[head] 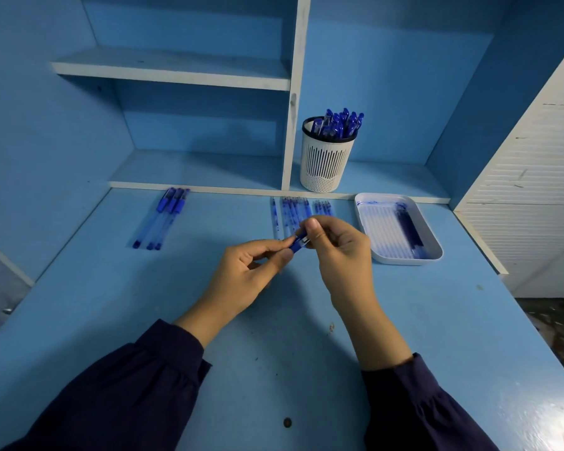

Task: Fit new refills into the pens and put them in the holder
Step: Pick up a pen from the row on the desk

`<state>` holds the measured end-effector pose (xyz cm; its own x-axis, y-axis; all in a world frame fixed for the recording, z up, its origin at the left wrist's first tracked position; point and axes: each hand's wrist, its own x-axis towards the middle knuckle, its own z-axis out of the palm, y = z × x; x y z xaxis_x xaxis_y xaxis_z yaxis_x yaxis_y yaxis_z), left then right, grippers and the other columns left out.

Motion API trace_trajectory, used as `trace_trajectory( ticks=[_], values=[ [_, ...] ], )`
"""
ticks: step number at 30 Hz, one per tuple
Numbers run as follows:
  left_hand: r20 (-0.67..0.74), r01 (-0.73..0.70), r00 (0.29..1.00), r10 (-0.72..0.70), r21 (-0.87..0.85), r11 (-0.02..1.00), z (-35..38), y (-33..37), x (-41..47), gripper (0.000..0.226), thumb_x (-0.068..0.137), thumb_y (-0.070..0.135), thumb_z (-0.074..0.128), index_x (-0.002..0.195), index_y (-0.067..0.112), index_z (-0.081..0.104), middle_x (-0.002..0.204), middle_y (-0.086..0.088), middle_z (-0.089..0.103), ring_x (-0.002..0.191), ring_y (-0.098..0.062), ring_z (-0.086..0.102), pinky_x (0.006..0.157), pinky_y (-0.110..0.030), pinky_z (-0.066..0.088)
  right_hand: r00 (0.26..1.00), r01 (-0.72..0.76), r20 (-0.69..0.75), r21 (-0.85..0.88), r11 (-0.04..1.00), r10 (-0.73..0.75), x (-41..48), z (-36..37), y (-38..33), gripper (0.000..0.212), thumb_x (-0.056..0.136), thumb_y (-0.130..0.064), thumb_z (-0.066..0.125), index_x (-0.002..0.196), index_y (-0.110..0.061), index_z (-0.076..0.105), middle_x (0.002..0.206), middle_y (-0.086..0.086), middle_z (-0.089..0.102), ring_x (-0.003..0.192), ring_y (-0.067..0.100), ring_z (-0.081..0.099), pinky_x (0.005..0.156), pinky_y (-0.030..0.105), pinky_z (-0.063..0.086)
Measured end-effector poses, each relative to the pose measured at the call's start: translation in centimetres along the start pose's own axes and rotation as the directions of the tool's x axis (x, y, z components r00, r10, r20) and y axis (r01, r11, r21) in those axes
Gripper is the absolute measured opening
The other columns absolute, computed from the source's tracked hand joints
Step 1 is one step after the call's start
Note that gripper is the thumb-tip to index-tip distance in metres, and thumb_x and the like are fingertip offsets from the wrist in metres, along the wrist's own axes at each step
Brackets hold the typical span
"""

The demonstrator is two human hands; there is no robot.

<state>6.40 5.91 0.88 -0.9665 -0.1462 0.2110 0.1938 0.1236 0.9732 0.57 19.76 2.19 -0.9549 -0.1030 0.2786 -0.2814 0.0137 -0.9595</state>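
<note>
**Both hands on one pen, centre frame**

Left hand (pixel 251 271): forearm enters from the lower left, wrist angled up and right. Thumb and forefinger pinch the blue end of the pen (pixel 297 243); the other fingers are curled under the palm.

Right hand (pixel 339 252): forearm rises from the lower right. Thumb and fingers are closed round the pen's other end, thumbnail toward the camera.

Pen: held above the desk (pixel 274 353). Only the blue grip and a short clear section show; the rest is hidden by fingers.

Just behind the hands: a row of refills (pixel 293 211) flat on the desk.

Right of centre: white tray (pixel 437 252), ink-smeared, with dark refills (pixel 407 227) along its right side.

Mid-left: three pens (pixel 165 216) side by side.

Upper centre: white slotted holder (pixel 324 164) on the low shelf, filled with blue-capped pens (pixel 339 123).

Lower corners: dark sleeves (pixel 127 385).
</note>
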Motion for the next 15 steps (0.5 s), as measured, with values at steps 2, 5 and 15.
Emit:
trace_trajectory(
  ticks=[2,5,15],
  values=[
    [0.026,-0.011,1.000,0.010,0.030,0.999,-0.1,0.0,-0.1,0.033,0.086,0.030,0.062,0.119,0.029,0.068,0.059,0.022,0.060,0.044,-0.012,0.038,0.045,-0.022,0.032,1.000,-0.003,-0.001,0.031,1.000,0.003,0.1,0.0,-0.1,0.016,0.094,-0.012,0.058,0.088,-0.004,0.070,0.081,0.011,0.071,0.075,0.019,0.062,0.073,0.030,0.053],
    [0.100,-0.037,0.995,0.028,0.090,0.995,-0.2,-0.3,-0.2,0.034,0.089,0.038,0.058,0.122,0.047,0.064,0.057,0.020,0.055,0.051,-0.037,0.023,0.045,-0.036,0.024,1.000,-0.003,0.008,0.088,0.996,0.003,0.4,-0.3,-0.5,0.017,0.096,-0.007,0.055,0.087,-0.002,0.068,0.082,0.013,0.070,0.075,0.014,0.061,0.073,0.027,0.052],
    [-0.054,-0.033,0.998,0.038,0.092,0.995,-0.1,-0.5,-0.4,0.028,0.090,0.037,0.063,0.117,0.042,0.067,0.068,0.007,0.057,0.055,-0.013,0.035,0.053,-0.020,0.033,0.989,-0.137,-0.005,0.314,0.939,0.146,1.7,-1.8,-0.4,0.014,0.094,-0.013,0.058,0.094,-0.002,0.067,0.076,0.002,0.068,0.066,0.008,0.054,0.061,0.018,0.045]
  ],
)
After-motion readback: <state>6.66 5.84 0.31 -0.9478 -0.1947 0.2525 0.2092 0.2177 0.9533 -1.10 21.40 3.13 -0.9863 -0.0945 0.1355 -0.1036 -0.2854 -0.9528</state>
